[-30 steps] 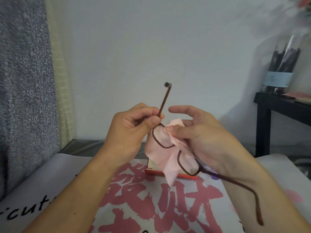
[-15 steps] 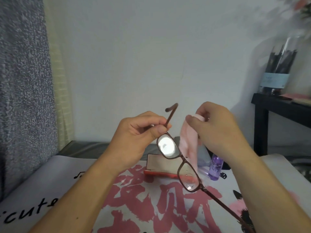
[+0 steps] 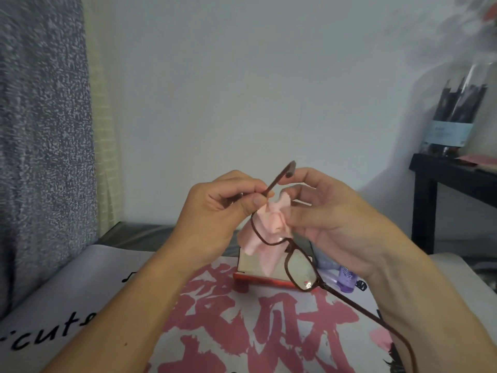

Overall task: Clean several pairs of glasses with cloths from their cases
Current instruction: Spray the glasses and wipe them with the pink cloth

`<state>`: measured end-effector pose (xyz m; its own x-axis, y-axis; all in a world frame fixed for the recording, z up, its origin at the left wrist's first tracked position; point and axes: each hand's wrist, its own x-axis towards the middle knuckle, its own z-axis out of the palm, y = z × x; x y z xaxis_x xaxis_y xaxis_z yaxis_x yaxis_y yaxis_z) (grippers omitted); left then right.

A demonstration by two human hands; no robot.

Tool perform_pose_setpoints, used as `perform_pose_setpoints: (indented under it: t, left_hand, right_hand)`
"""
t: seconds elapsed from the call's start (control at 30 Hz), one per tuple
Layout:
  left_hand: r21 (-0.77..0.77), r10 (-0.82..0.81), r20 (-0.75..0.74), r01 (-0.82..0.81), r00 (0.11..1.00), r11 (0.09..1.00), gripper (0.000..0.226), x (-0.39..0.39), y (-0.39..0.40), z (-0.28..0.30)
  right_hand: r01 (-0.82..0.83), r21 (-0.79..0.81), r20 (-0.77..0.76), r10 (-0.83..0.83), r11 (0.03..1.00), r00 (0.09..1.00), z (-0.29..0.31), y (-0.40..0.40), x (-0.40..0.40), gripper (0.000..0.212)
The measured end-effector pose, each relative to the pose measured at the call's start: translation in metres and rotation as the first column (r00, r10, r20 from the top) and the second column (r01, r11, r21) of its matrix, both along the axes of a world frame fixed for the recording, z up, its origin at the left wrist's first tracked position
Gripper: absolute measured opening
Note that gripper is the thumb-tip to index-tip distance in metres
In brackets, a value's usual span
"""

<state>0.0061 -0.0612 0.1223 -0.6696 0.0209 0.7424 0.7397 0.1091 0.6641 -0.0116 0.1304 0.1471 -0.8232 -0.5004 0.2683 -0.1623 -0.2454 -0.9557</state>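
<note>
One pair of brown glasses [image 3: 293, 254] is held above one open red case [image 3: 258, 275]. The temple hinge is pinched by the left hand [image 3: 220, 208]. One pink cloth [image 3: 269, 227] is pressed around one lens by the right hand [image 3: 330, 219]. One purple bottle [image 3: 348, 278] is seen right of the case.

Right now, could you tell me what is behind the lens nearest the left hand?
The pink cloth, pinched by the right hand, fills that lens of the glasses; what lies behind it is hidden.
</note>
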Motion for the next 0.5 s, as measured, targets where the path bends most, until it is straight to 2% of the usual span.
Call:
perform_pose_setpoints:
  t: [0.1,0.17,0.27,0.4,0.5]
  left_hand:
    - [-0.006,-0.009,0.006,0.009,1.000,1.000,0.011,-0.002,-0.001,-0.001]
    - [-0.008,-0.034,0.001,0.034,0.999,0.999,0.010,-0.003,-0.003,-0.001]
    - [0.034,-0.064,0.001,0.064,0.998,0.997,0.012,-0.003,-0.004,-0.001]
    - [0.004,-0.075,-0.003,0.075,0.997,0.997,0.011,-0.001,0.002,-0.002]
    - [-0.013,-0.110,0.010,0.110,0.994,0.994,0.012,-0.001,0.002,-0.002]
  right_hand:
    - [0.090,0.207,-0.028,-0.086,0.974,0.996,-0.004,-0.008,0.003,0.048]
    - [0.133,0.375,-0.040,-0.127,0.918,0.991,-0.004,-0.009,0.005,0.042]
    - [0.097,0.566,-0.065,-0.073,0.818,0.995,-0.001,-0.005,0.010,0.028]
    - [-0.037,0.482,-0.026,0.056,0.876,0.998,0.000,-0.002,0.012,0.015]
    - [-0.140,0.437,-0.011,0.160,0.888,0.987,-0.002,0.000,0.009,0.019]
